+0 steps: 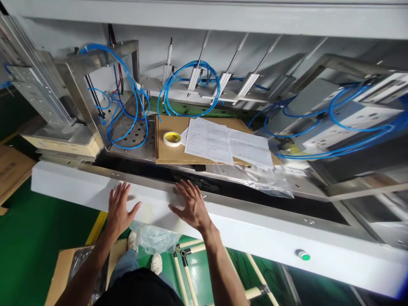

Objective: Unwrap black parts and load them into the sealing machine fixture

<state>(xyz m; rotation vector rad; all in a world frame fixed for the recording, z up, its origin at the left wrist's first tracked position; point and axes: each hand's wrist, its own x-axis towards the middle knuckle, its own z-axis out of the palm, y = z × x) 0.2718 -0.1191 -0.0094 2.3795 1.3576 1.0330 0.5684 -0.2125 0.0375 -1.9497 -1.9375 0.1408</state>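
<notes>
Both of my hands are at the white front panel (255,227) of a machine frame, palms down with nothing in them. My left hand (120,210) has its fingers stretched toward the panel's upper edge and the thumb out to the side. Further right, my right hand (191,204) lies with spread fingers at the metal ledge (223,197). Beyond the ledge runs a dark slot. Behind it, a cardboard sheet (172,155) carries a roll of tape (172,139) and printed papers (208,140). A clear plastic bag (277,185) hangs over the slot's far side.
Coiled blue air hoses (219,85) loop around several pneumatic cylinders (250,83) at the back. Metal frames stand left and right. A green button (305,256) sits on the panel. Below are plastic wrap (154,239), an open carton (60,272) and cream pipes (191,276).
</notes>
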